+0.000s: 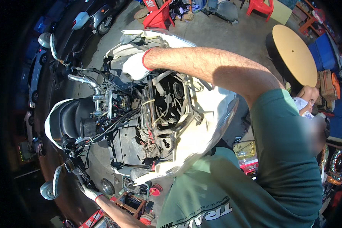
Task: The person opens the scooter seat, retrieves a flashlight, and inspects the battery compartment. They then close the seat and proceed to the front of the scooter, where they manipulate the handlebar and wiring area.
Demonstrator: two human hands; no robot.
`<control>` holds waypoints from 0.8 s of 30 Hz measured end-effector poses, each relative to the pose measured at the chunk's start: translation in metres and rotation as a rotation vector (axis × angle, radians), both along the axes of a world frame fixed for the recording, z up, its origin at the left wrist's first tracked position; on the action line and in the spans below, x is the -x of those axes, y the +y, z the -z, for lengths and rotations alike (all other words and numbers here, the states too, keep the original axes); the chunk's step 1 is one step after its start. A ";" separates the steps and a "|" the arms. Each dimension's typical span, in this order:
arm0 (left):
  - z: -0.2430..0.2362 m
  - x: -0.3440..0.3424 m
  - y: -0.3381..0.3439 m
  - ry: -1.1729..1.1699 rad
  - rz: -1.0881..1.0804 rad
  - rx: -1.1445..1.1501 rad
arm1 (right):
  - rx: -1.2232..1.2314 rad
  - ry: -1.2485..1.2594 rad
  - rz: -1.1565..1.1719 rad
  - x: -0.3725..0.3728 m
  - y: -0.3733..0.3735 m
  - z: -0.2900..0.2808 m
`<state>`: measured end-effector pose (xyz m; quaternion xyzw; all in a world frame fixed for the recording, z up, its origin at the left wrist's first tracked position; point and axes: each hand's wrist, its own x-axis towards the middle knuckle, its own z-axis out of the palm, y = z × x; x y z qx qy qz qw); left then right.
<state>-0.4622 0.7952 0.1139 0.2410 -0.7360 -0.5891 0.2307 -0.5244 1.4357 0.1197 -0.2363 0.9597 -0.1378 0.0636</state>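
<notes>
A partly dismantled white scooter (212, 121) fills the middle, with exposed frame, wiring and hoses (163, 106). My left hand (90, 192), in a white glove, is closed around the black handlebar grip (81, 174) at the lower left, beside a round mirror (48, 190). My right hand (135, 65), also gloved, reaches across to the upper part of the exposed body, just above the wiring; its fingers are curled downward, and what they hold is hidden. The black seat-like padded part (68, 121) lies at the left, between the handlebar ends.
Red plastic chairs (155, 17) and another scooter (102, 21) stand behind. A round tan table (294, 53) is at the right, near a seated person (306, 98) and boxes (325, 83). Tools and parts, including a red bowl (155, 189), lie on the floor below.
</notes>
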 end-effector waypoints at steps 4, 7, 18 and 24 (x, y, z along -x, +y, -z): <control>-0.016 -0.018 0.024 -0.020 0.022 -0.024 | -0.005 -0.017 -0.040 -0.005 0.004 -0.001; -0.032 -0.025 0.029 -0.031 -0.001 -0.139 | -0.089 -0.027 -0.039 -0.006 0.003 -0.003; -0.022 -0.031 -0.024 -0.085 0.067 -0.034 | -0.149 -0.048 -0.007 0.021 -0.009 0.020; -0.017 -0.025 0.007 -0.094 -0.051 0.002 | 0.062 0.064 0.065 0.002 0.011 0.017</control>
